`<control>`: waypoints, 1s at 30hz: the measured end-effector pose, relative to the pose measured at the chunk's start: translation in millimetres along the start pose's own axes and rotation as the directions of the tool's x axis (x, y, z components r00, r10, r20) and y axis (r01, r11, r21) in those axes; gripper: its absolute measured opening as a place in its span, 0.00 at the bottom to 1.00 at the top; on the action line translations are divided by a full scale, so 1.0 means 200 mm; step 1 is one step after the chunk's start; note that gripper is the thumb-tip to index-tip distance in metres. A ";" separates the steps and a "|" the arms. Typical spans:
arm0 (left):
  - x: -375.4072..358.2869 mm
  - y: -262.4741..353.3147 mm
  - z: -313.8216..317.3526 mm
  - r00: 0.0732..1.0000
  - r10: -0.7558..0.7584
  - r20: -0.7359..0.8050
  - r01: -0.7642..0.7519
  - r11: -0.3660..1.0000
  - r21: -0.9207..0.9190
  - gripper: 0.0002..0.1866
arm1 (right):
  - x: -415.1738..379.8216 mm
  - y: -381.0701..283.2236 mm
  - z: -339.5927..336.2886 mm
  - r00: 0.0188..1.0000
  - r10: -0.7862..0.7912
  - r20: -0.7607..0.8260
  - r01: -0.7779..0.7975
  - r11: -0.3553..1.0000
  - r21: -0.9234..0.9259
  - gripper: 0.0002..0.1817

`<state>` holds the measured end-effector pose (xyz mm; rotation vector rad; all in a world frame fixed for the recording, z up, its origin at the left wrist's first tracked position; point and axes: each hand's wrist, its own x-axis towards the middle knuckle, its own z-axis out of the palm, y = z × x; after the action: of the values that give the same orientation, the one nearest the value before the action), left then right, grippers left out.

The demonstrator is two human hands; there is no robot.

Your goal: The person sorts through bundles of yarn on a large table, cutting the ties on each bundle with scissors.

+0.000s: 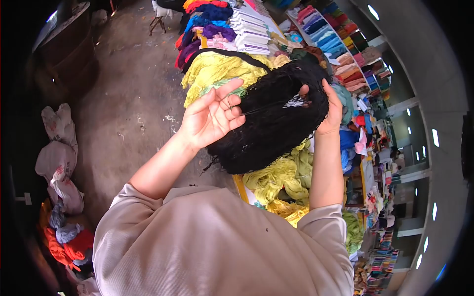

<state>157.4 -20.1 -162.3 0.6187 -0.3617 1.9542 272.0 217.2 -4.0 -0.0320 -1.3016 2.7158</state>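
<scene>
A large hank of black yarn (276,123) hangs in front of me above the table, with loose strands along its edges. On its right end, my right hand (330,111) is closed around the loop, the thumb showing through a gap in the yarn and the fingers on the outer side. My left hand (212,112) is at the hank's left side, palm up. Its fingers are partly curled on a thin dark strand that runs to the hank, and the index finger is stretched out.
Yellow-green yarn (279,180) and pale yellow yarn (222,69) lie on the table around the hank. Beyond are stacked white packs (249,34) and colourful bundles (210,15). Shelves of folded yarn (335,42) stand at right. White sacks (59,163) sit on the left floor.
</scene>
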 end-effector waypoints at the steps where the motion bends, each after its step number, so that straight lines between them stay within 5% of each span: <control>1: -0.04 0.00 0.00 1.000 0.002 -0.016 -0.002 1.000 0.003 0.30 | 0.01 0.00 -0.01 0.998 0.037 0.057 -0.037 0.999 0.011 0.23; 5: -0.18 0.01 -0.10 0.979 -0.069 -0.192 0.074 0.997 0.022 0.26 | 0.04 0.01 -0.03 0.986 0.072 0.152 -0.086 0.992 0.091 0.23; 6: -0.22 0.01 -0.15 0.933 -0.134 -0.334 0.156 0.987 0.040 0.26 | 0.04 0.02 -0.03 0.986 0.073 0.151 -0.088 0.992 0.091 0.23; 8: -0.28 0.02 -0.15 0.738 -0.190 -0.648 0.385 0.906 0.173 0.24 | 0.05 0.01 -0.04 0.977 0.103 0.186 -0.125 0.986 0.111 0.23; 10: -0.29 -0.02 -0.17 0.442 0.156 -0.884 0.601 0.680 0.420 0.20 | 0.06 -0.01 -0.12 0.974 0.114 0.194 -0.130 0.989 0.074 0.23; 11: -0.27 -0.04 -0.18 0.486 0.381 -0.787 0.623 0.480 0.617 0.18 | 0.07 0.00 -0.11 0.970 0.128 0.208 -0.139 0.990 0.037 0.23; 13: -0.25 -0.05 -0.16 0.747 0.628 -0.217 0.294 -0.020 0.955 0.17 | 0.05 0.03 -0.07 0.959 0.149 0.239 -0.166 0.985 0.052 0.25; 15: -0.13 -0.04 0.07 0.840 0.538 0.066 0.010 -0.137 0.991 0.15 | 0.04 0.08 0.01 0.988 0.138 0.073 -0.136 0.990 -0.028 0.27; 16: -0.08 -0.04 0.16 0.859 0.468 0.209 -0.101 -0.246 0.964 0.15 | 0.06 0.09 0.04 0.930 0.224 0.291 -0.248 0.968 0.048 0.30; 17: -0.04 -0.05 0.21 0.847 0.388 0.363 -0.183 -0.429 0.885 0.15 | 0.06 0.13 0.08 0.929 0.227 0.293 -0.251 0.967 0.049 0.30; 19: 0.04 -0.11 0.25 0.866 0.370 0.336 -0.205 -0.350 0.914 0.17 | 0.05 0.18 0.16 0.977 0.165 0.135 -0.158 0.986 -0.058 0.31; 22: 0.09 -0.10 0.28 0.935 0.319 0.154 -0.057 -0.295 0.954 0.10 | 0.06 0.22 0.16 0.974 0.164 0.157 -0.137 0.976 -0.169 0.33; 25: 0.06 -0.06 0.28 0.849 0.204 0.488 -0.270 -0.626 0.732 0.05 | 0.07 0.23 0.18 0.981 0.086 0.173 -0.052 0.979 -0.197 0.34; 27: 0.03 -0.06 0.32 0.834 0.167 0.526 -0.304 -0.655 0.692 0.05 | 0.08 0.23 0.18 0.984 0.037 0.173 -0.003 0.981 -0.193 0.33; 30: 0.01 -0.06 0.36 0.809 0.339 0.480 -0.229 -0.571 0.789 0.07 | 0.08 0.24 0.16 0.977 0.061 0.206 -0.025 0.984 -0.175 0.33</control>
<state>186.3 -49.7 -102.6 1.7165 1.9982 2.4428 249.2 164.4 -21.7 0.2191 -1.6076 2.6940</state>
